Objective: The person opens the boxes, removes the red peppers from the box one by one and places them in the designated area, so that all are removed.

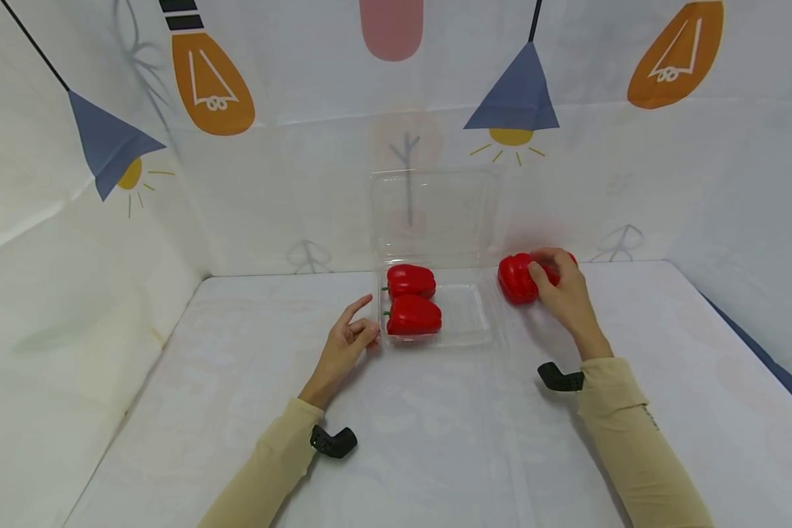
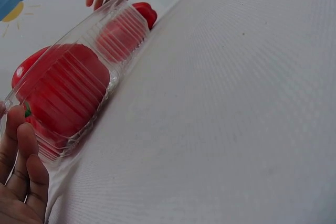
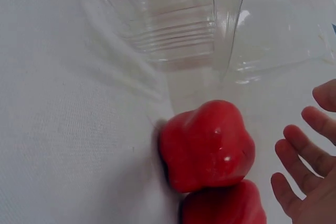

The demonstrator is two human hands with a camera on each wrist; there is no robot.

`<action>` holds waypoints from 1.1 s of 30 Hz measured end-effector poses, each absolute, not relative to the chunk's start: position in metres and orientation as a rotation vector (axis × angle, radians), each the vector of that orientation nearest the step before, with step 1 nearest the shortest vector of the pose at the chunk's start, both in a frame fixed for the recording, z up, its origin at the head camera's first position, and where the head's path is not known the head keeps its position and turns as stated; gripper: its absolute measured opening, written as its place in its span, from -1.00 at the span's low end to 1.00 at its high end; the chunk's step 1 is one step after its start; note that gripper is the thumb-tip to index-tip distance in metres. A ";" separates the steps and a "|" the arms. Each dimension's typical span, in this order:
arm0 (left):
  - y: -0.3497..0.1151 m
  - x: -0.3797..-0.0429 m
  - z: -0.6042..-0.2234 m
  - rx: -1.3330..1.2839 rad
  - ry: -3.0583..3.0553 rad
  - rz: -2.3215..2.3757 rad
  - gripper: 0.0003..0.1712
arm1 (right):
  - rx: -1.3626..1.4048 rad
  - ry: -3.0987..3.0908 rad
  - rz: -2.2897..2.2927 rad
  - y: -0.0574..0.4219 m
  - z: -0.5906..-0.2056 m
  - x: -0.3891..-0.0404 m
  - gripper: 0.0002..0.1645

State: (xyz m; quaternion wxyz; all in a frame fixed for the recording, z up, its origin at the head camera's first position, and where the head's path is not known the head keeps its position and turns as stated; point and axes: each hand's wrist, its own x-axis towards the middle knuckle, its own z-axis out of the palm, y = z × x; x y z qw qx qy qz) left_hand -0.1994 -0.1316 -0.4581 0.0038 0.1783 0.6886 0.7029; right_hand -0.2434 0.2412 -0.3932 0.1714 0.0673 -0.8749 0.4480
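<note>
Red pepper (image 3: 210, 148) just beside fingers (image 3: 307, 146) of right hand (image 1: 564, 297)

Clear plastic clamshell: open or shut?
Open: in the head view, its lid stands raised behind the base, and two red bell peppers lie uncovered in the left half.

Before me spreads a white tabletop (image 1: 422, 447), its far edge meeting a pale far wall (image 1: 303, 183) of lightly creased sheeting. Across that wall I see printed blue lampshades (image 1: 515, 92) at left and right, yellow rays beneath them, two orange bulbs (image 1: 211, 84), and a rounded pink shape (image 1: 391, 29) at the top between them. Faint grey twig-like figures (image 1: 309, 257) show low down. On my left a cream-tinted wall (image 1: 72, 293) slants nearer; on my right stands a greyish-white one, with a dark blue strip (image 1: 775, 367) along the table's edge. The light is soft.
</note>
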 end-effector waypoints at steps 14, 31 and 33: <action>-0.132 -0.198 -0.457 0.548 2.180 2.184 -0.30 | 0.386 -2.599 1.238 0.226 -0.397 -0.242 -0.52; -0.132 -0.198 -0.457 0.533 2.185 2.186 -0.28 | 0.578 -2.631 1.206 0.205 -0.397 -0.235 -0.54; -0.132 -0.198 -0.457 0.535 2.187 2.185 -0.29 | 0.590 -2.651 1.206 0.202 -0.396 -0.235 -0.52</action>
